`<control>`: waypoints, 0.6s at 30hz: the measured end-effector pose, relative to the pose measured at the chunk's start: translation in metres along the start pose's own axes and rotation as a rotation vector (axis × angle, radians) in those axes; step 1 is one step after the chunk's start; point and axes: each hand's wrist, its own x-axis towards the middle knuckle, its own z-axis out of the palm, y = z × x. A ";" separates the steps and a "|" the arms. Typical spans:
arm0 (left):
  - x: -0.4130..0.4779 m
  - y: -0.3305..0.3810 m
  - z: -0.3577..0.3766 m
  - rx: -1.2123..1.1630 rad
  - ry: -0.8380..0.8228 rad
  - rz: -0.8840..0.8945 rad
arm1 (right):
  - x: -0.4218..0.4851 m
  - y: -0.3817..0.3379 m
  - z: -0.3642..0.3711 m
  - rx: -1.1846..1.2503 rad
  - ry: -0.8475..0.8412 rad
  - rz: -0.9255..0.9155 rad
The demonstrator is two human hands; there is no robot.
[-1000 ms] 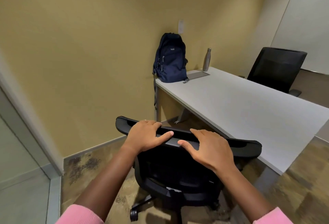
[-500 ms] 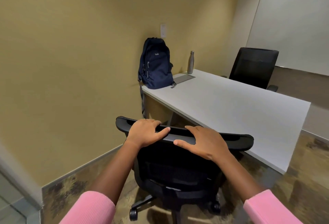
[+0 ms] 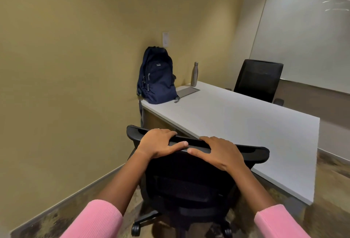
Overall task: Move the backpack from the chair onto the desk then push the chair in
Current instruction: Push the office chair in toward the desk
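A navy backpack stands upright on the far left corner of the white desk, leaning against the tan wall. Right in front of me is a black mesh office chair, its backrest toward me and its seat facing the desk's near edge. My left hand grips the top rail of the backrest at its left. My right hand holds the same rail just to the right, thumbs nearly touching. The chair's seat is hidden behind its backrest.
A steel bottle and a grey flat pad sit beside the backpack. A second black chair stands on the desk's far side under a whiteboard. The tan wall runs close on the left.
My view has swung to the right and the glass panel at the left has left the frame. Both hands keep their hold on the backrest and the chair sits nearer the desk's edge.
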 end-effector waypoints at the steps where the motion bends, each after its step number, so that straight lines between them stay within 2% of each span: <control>1: 0.007 -0.004 0.001 0.002 0.001 0.009 | 0.007 0.001 0.001 -0.004 0.001 0.006; 18: 0.106 -0.088 0.021 -0.017 0.022 0.125 | 0.111 -0.010 0.017 -0.058 0.026 0.113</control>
